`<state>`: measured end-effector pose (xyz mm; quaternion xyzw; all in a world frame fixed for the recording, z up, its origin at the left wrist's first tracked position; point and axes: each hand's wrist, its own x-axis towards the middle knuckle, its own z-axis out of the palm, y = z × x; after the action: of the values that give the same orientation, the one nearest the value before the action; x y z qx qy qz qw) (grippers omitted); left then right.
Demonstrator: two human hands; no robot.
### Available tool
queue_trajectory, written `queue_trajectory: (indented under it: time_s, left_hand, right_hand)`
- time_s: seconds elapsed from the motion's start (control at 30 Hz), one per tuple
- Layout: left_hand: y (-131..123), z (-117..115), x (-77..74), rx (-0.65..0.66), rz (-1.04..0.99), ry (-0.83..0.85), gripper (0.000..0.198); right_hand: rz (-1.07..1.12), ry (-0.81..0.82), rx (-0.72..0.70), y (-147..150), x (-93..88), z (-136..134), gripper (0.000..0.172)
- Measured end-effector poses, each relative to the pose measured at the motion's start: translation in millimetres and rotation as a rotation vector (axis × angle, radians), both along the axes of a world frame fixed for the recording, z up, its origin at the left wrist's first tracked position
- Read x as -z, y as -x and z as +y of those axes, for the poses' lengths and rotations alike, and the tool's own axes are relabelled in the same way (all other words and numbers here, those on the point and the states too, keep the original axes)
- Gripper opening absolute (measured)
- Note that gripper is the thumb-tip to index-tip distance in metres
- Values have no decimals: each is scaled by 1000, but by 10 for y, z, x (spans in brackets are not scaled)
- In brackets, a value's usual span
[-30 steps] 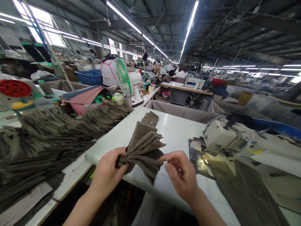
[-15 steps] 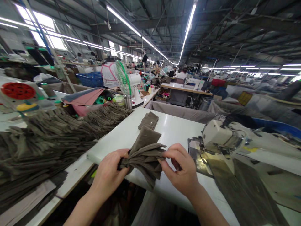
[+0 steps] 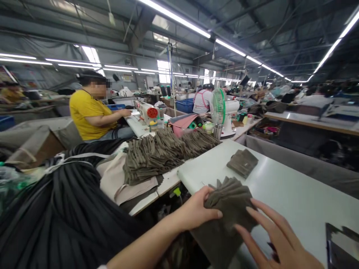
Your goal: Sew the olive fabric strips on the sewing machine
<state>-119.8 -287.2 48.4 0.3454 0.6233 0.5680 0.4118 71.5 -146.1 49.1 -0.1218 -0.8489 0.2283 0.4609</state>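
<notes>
My left hand (image 3: 195,209) is closed on a bundle of olive-brown fabric pieces (image 3: 228,205), with the thumb across the front. The pieces fan out in layers along the top, and one wide flap hangs down over the table's near edge. Beside the bundle's right side is my right hand (image 3: 276,231), its fingers spread and the fingertips at the cloth. Whether they press on it I cannot tell. A folded olive-brown piece (image 3: 242,162) lies flat on the white table (image 3: 286,186) just beyond.
Left of the table, a long row of stacked olive-brown pieces (image 3: 157,153) lies on a side bench. Long black strips (image 3: 53,216) heap up at lower left. A green fan (image 3: 219,108) stands behind. A person in yellow (image 3: 86,112) sits near a sewing machine (image 3: 147,112).
The view has swung left, so the sewing machine at right is out of sight. The bundle has turned with its layers upward, and my right hand's pinch has opened.
</notes>
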Motion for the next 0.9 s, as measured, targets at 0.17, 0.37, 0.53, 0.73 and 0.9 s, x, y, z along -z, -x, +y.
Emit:
queue_trajectory:
  time_s: [0.17, 0.37, 0.53, 0.73, 0.9]
  left_hand:
    - [16, -187, -48, 209, -209, -23, 60]
    - [160, -219, -177, 171, -275, -99, 66]
    - [140, -90, -184, -28, -322, -241, 68]
    - [-21, 160, -28, -161, -339, -356, 70]
    - [-109, 353, 169, -110, -339, -289, 72]
  right_hand:
    - [-134, 301, 175, 309, 97, 88, 40]
    - [-191, 1028, -33, 504, 104, 26, 47]
    - [-112, 1469, -293, 452, 161, -59, 59]
    - [-108, 1395, -244, 473, 195, -149, 52]
    - [-147, 947, 43, 546, 63, 4, 36]
